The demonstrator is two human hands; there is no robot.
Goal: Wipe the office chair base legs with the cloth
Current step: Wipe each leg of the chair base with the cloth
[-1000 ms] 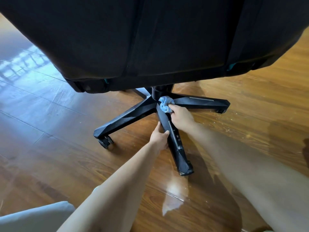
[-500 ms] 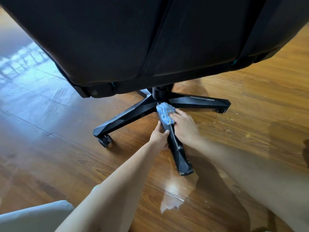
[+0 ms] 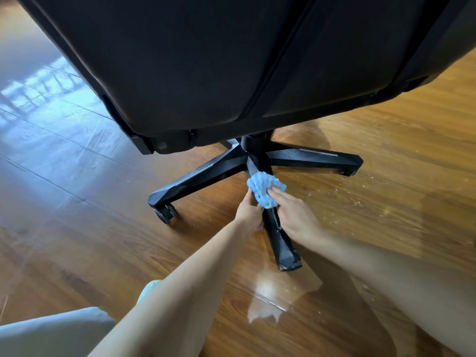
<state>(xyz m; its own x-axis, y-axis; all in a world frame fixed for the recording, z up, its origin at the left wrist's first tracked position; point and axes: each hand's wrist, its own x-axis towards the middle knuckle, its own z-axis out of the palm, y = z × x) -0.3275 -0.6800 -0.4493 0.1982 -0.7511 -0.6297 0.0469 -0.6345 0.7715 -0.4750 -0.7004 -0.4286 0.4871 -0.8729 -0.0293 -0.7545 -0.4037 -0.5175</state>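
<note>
A black office chair base with star-shaped legs stands on the wooden floor under the big dark seat. One leg points toward me. My right hand presses a bunched light blue cloth onto the upper part of that leg. My left hand grips the same leg from its left side, just below the cloth. Another leg runs left to a caster, and a third leg runs right.
The glossy wooden floor shows pale specks of dust to the right of the base and a bright reflection patch near the leg's tip. A light grey fabric edge lies at the bottom left.
My right hand has slid the cloth down the near leg, away from the hub and toward me. My left hand has stayed on the leg. The view has tilted slightly.
</note>
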